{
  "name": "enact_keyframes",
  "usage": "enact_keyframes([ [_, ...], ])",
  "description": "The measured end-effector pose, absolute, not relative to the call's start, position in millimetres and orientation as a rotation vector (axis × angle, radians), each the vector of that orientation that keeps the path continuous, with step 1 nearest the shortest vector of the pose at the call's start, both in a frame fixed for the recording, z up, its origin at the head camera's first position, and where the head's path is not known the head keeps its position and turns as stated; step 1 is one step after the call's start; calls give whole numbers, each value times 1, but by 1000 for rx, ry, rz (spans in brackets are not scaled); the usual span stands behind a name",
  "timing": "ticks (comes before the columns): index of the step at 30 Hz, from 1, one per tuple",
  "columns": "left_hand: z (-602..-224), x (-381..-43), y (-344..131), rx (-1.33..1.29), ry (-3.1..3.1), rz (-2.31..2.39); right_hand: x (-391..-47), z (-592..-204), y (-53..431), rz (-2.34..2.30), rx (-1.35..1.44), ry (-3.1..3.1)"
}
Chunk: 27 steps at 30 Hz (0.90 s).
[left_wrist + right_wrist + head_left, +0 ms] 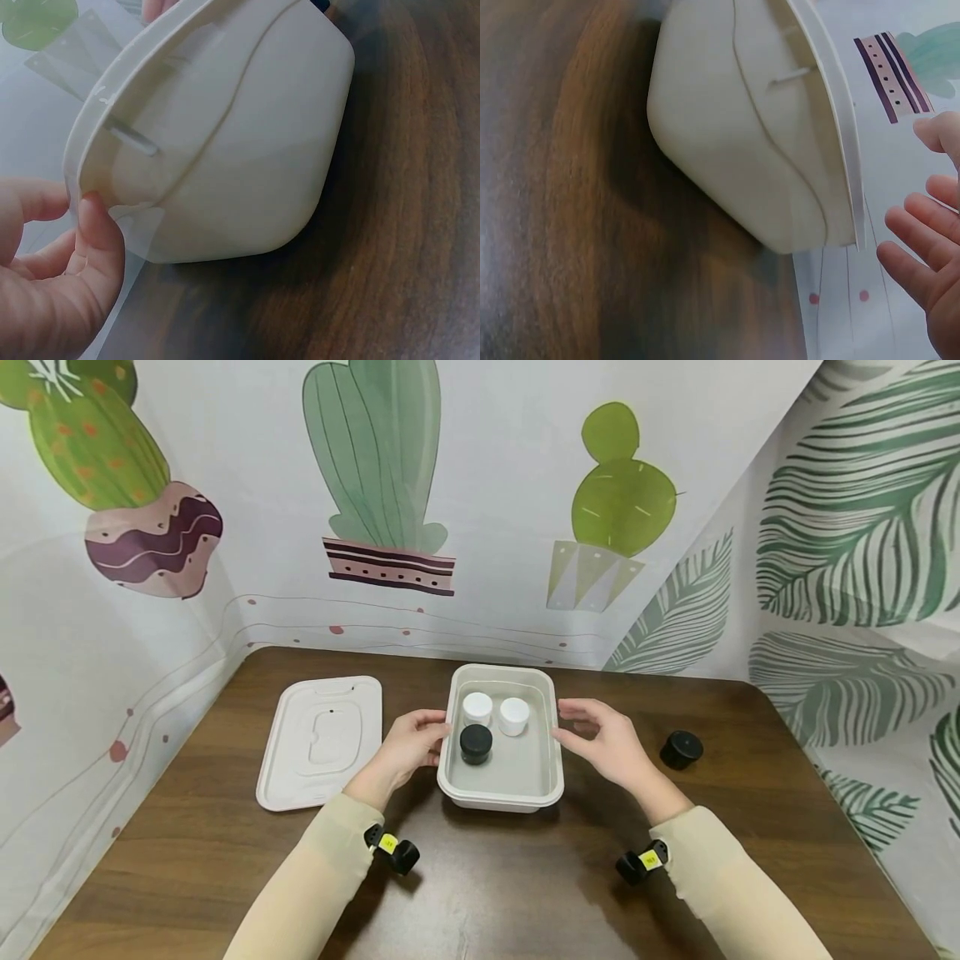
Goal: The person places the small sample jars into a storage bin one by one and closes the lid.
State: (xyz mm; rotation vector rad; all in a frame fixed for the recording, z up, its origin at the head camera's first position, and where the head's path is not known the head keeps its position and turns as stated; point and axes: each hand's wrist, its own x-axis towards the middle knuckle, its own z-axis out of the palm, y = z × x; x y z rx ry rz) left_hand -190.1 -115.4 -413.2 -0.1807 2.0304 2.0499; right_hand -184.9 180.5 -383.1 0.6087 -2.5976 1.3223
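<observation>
A pale rectangular plastic container (528, 770) stands on the table without a lid. Two small white-capped jars (477, 707) (513, 716) and one black-capped jar (476, 743) are inside, toward its far and left part. My left hand (408, 743) is at the container's left side; the left wrist view shows its thumb and finger pinching the rim (112, 86). My right hand (603, 739) is beside the right side with fingers spread. In the right wrist view that hand (930, 232) is apart from the container wall (720, 127).
A white rectangular lid (326, 785) lies flat on the table to the left. Another black-capped jar (681, 749) stands to the right, beyond my right hand. A cloth backdrop (510, 510) printed with cacti and leaves hangs behind the brown wooden table (510, 877).
</observation>
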Motion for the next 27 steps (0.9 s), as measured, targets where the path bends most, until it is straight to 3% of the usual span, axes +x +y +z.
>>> enact_keyframes([
  [12, -414, -189, -117, -181, 2032, 2053, -184, -390, 208, 1290, 470, -2660],
  [21, -415, -188, -117, -169, 2011, 2068, -166, -372, 214, 1248, 406, -2656],
  [27, -413, -187, -117, -161, 2009, 2072, -175, -393, 237, 1229, 350, -2647],
])
